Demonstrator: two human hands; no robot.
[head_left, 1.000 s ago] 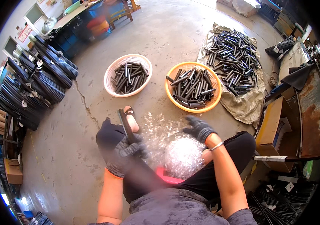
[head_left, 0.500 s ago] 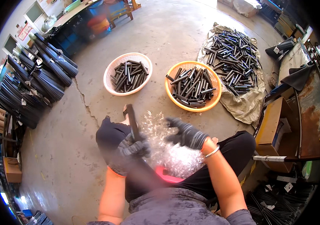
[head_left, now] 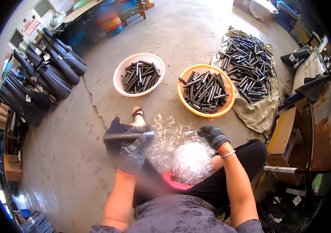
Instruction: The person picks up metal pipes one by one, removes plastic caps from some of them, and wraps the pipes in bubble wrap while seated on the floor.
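My left hand (head_left: 132,151), in a dark glove and motion-blurred, grips a dark metal tube (head_left: 128,136) that lies roughly level in front of my knees. My right hand (head_left: 212,136), also gloved, pinches the edge of a clear bubble-wrap sheet (head_left: 169,138) that runs toward the tube's right end. A roll of bubble wrap (head_left: 192,161) rests in my lap over a red stool (head_left: 171,179). Ahead on the concrete floor sit a white basket (head_left: 118,79) and an orange basket (head_left: 184,101), both holding dark tubes.
A heap of loose tubes (head_left: 249,66) lies on a sack at the right. Bundles of long dark tubes (head_left: 43,77) are stacked at the left. Cardboard boxes and a rusty bench (head_left: 322,128) crowd the right side. My sandalled foot (head_left: 137,113) points forward.
The tube in my left hand has swung from nearly upright to roughly level. My right hand has moved right and back along the bubble wrap.
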